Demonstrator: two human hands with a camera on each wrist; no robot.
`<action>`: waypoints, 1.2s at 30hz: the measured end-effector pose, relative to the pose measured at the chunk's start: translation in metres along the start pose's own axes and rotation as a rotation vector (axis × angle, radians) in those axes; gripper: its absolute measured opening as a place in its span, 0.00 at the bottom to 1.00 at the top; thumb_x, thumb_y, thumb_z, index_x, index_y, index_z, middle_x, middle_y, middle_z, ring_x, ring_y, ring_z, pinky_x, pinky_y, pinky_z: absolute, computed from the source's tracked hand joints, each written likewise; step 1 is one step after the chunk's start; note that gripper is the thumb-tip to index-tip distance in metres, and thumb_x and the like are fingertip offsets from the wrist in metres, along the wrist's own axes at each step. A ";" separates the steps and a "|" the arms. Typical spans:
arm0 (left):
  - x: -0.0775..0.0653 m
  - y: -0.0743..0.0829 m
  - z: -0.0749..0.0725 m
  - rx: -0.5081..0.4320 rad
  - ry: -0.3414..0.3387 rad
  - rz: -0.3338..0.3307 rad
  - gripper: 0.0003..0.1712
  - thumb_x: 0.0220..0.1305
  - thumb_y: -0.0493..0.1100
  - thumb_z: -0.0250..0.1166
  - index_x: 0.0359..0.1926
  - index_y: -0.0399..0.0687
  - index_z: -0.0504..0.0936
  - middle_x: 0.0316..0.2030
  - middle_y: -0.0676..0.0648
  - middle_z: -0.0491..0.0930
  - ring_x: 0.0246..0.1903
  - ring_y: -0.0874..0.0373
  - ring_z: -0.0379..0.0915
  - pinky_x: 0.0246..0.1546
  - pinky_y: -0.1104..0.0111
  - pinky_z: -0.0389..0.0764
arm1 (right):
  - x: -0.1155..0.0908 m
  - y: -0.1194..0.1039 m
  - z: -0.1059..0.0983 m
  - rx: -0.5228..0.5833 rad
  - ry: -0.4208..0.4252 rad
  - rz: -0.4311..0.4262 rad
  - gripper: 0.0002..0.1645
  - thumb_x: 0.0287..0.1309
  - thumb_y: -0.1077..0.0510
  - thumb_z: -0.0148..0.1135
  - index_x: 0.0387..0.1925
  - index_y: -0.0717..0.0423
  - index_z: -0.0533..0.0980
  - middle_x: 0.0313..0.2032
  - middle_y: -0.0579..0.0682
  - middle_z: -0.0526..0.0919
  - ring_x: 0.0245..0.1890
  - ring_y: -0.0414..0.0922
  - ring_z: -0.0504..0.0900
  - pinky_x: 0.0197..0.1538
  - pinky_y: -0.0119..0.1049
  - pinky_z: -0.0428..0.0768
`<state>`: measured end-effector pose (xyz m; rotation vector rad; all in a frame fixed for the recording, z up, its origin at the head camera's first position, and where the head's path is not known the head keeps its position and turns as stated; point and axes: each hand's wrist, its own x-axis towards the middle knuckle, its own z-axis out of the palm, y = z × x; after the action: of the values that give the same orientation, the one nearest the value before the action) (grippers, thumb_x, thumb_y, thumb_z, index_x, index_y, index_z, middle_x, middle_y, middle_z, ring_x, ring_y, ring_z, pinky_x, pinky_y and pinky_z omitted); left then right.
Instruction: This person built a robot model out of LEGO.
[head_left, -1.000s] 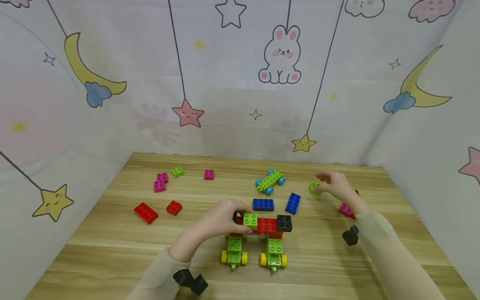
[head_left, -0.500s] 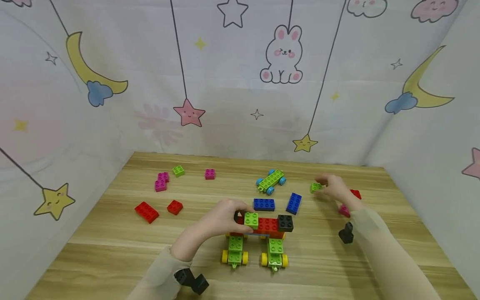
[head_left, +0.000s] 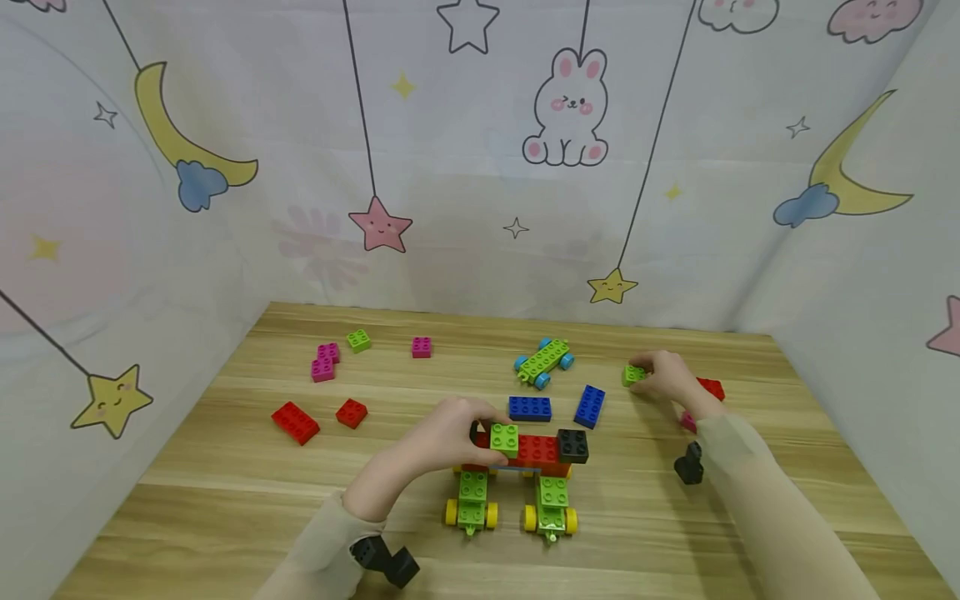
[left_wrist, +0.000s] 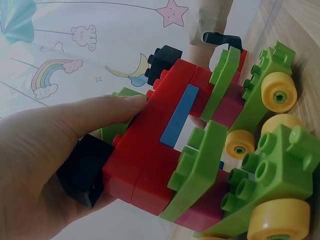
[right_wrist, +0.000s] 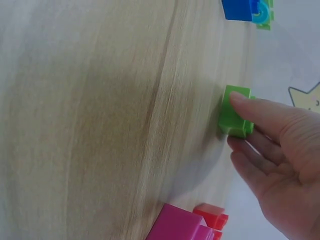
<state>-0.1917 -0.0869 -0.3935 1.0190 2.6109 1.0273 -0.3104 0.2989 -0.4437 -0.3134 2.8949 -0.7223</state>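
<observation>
My left hand grips the left end of a vehicle built from bricks. In the left wrist view its thumb lies against a small green brick, close to the red bricks; a black brick sits within the grasp. Below these are green wheeled bases with yellow wheels. My right hand is at the back right and pinches a loose green brick that stands on the table. Its thumb is on the brick's face, while the index finger is partly hidden behind.
Two blue bricks and a green wheeled base with blue wheels lie behind the vehicle. Red bricks and pink bricks are at left. A pink brick and a red brick lie near my right hand.
My right hand has come in to the loose green brick, its fingers closing from spread to a pinch. The left hand keeps its hold on the vehicle.
</observation>
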 end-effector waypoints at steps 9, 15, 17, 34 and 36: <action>0.000 0.000 0.000 0.001 0.000 -0.002 0.22 0.53 0.44 0.75 0.50 0.44 0.85 0.44 0.48 0.85 0.33 0.63 0.70 0.35 0.73 0.75 | 0.000 -0.002 0.001 0.011 0.003 0.021 0.27 0.55 0.62 0.68 0.54 0.72 0.75 0.53 0.70 0.80 0.53 0.63 0.77 0.59 0.58 0.74; 0.000 0.000 0.000 0.001 -0.001 -0.003 0.22 0.53 0.44 0.75 0.50 0.44 0.85 0.44 0.48 0.85 0.33 0.63 0.70 0.35 0.73 0.75 | -0.005 -0.009 -0.005 0.052 0.062 0.012 0.28 0.55 0.62 0.67 0.55 0.73 0.75 0.52 0.70 0.80 0.52 0.63 0.78 0.56 0.57 0.76; 0.001 0.000 -0.001 0.000 -0.001 -0.002 0.22 0.53 0.43 0.75 0.50 0.44 0.85 0.44 0.48 0.85 0.33 0.62 0.70 0.36 0.73 0.75 | -0.007 -0.013 -0.007 0.054 0.096 0.002 0.27 0.56 0.61 0.67 0.55 0.73 0.75 0.52 0.70 0.80 0.51 0.63 0.78 0.55 0.57 0.77; 0.001 0.001 0.000 0.005 0.000 -0.011 0.22 0.53 0.44 0.75 0.50 0.44 0.85 0.44 0.48 0.85 0.36 0.61 0.73 0.38 0.71 0.78 | -0.043 -0.100 -0.018 0.165 0.283 -0.115 0.25 0.56 0.55 0.70 0.54 0.62 0.79 0.51 0.63 0.82 0.52 0.61 0.80 0.53 0.56 0.80; 0.001 0.001 0.000 0.006 0.000 -0.010 0.22 0.53 0.44 0.75 0.49 0.44 0.86 0.44 0.48 0.85 0.36 0.61 0.73 0.38 0.71 0.78 | -0.050 -0.112 -0.017 0.167 0.291 -0.159 0.24 0.55 0.56 0.70 0.53 0.62 0.80 0.50 0.62 0.83 0.51 0.60 0.81 0.53 0.56 0.80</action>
<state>-0.1917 -0.0858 -0.3930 1.0061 2.6185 1.0177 -0.2466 0.2213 -0.3715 -0.4561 3.0748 -1.1147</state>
